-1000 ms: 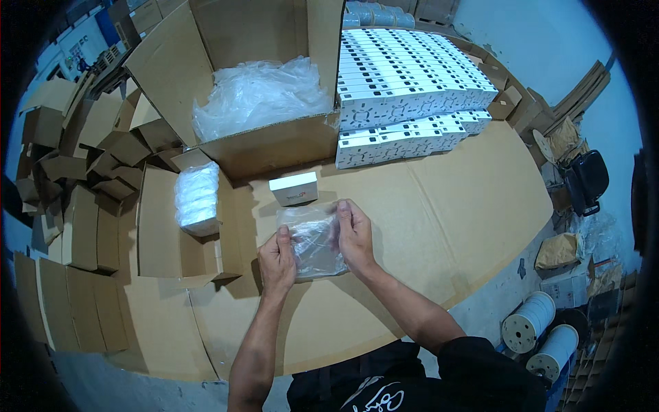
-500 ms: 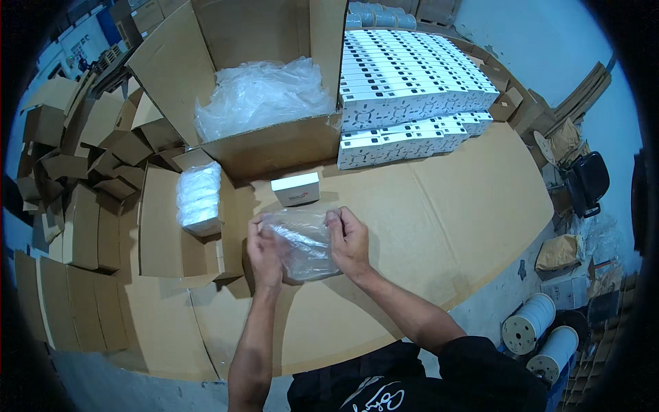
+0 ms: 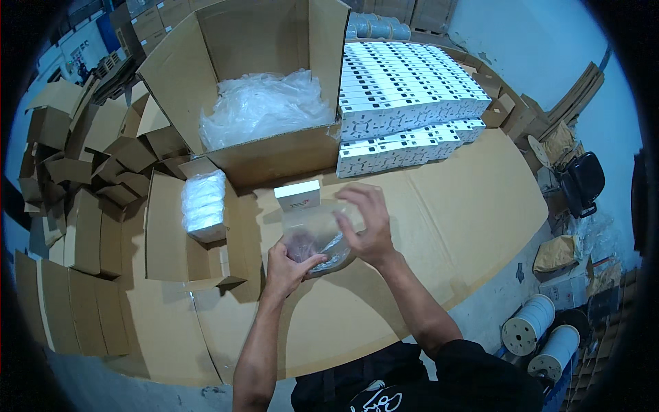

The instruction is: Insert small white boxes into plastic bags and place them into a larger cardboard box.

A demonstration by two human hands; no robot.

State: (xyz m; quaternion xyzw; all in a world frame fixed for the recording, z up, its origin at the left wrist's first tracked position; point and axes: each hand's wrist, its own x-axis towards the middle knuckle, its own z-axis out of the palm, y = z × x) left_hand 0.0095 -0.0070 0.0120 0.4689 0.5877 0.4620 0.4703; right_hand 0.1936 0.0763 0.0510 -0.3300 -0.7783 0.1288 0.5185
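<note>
Pinching is being done by the left hand (image 3: 290,269): it is pressing its thumb over the lower part of a clear plastic bag (image 3: 302,221), with its fingers lying behind the film. I am seeing the right hand (image 3: 369,225) holding its thumb and fingers spread apart at the bag's upper right; those fingers are blurring, so I cannot fairly tell whether they are touching the film. The bag is sitting above the cardboard-covered table (image 3: 453,213), just on the near side of a small white box (image 3: 297,197). To the left, I am observing an open carton (image 3: 165,230) holding a wrapped stack (image 3: 204,202) along its far side. Beyond, a large carton (image 3: 281,158) is containing a heap of clear film (image 3: 264,110), and rows of white boxes (image 3: 401,110) are standing to its right.
</note>
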